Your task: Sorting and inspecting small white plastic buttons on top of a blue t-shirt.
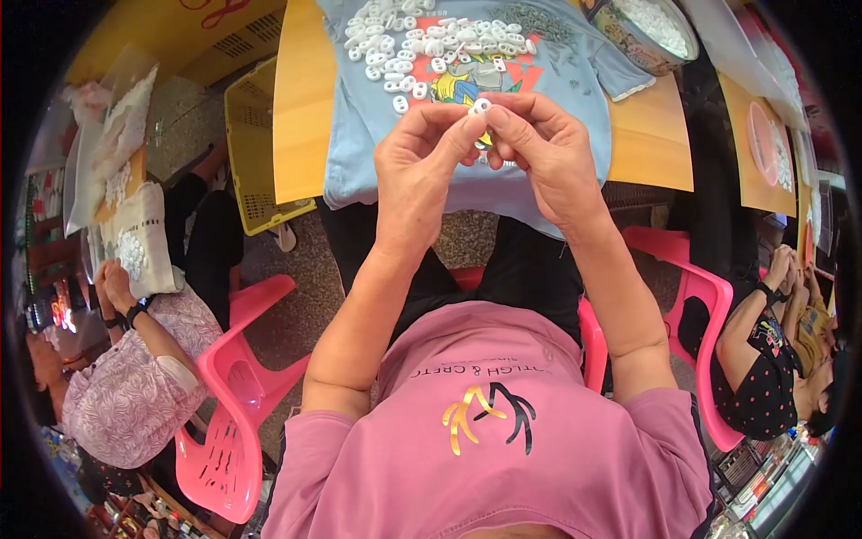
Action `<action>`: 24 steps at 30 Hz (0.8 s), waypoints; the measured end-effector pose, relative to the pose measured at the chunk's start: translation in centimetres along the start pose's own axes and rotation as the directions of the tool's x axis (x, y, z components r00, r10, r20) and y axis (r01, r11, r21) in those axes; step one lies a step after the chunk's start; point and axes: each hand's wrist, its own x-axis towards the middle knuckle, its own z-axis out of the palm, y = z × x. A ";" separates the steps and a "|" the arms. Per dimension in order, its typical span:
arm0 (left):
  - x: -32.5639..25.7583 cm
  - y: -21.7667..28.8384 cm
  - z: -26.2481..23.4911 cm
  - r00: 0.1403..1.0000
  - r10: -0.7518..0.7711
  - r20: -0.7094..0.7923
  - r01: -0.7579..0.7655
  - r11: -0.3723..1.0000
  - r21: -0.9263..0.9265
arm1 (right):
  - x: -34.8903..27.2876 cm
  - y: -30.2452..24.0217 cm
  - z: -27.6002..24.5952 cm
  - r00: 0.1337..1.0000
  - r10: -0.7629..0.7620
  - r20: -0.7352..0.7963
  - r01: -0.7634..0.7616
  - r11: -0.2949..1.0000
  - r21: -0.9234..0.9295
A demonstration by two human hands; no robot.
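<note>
Pink chair [235,395], speckled floor [310,296], wooden table [301,99].

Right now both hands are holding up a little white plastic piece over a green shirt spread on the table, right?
Not quite. The shirt is light blue, not green, as the head view shows. The rest holds: the left hand and the right hand pinch a small white plastic piece over it.

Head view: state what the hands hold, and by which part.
A small white plastic piece, pinched at its edges between fingertips of left hand and right hand.
</note>
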 end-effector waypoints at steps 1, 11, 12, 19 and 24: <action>-0.3 0.1 -0.1 1.000 0.010 0.002 -0.010 0.999 0.045 | -0.1 -0.1 -0.1 1.000 -0.003 -0.003 0.003 1.000 0.001; -1.5 -0.9 -0.4 0.962 0.131 0.240 -0.157 0.983 0.095 | -1.7 -0.4 1.5 0.983 0.125 0.135 -0.153 0.964 0.220; -1.8 -1.0 -0.5 0.970 0.081 0.230 -0.088 0.996 0.020 | -1.9 -0.1 1.5 0.982 0.114 0.148 -0.148 0.958 0.246; -1.9 -2.0 -0.9 0.942 0.234 0.241 -0.218 0.972 -0.093 | -2.3 0.7 2.0 0.979 0.101 0.176 -0.150 0.943 0.297; -1.7 -1.5 -1.8 0.945 0.115 0.308 -0.040 0.970 -0.238 | -2.1 0.1 2.4 0.972 0.132 0.196 -0.186 0.939 0.288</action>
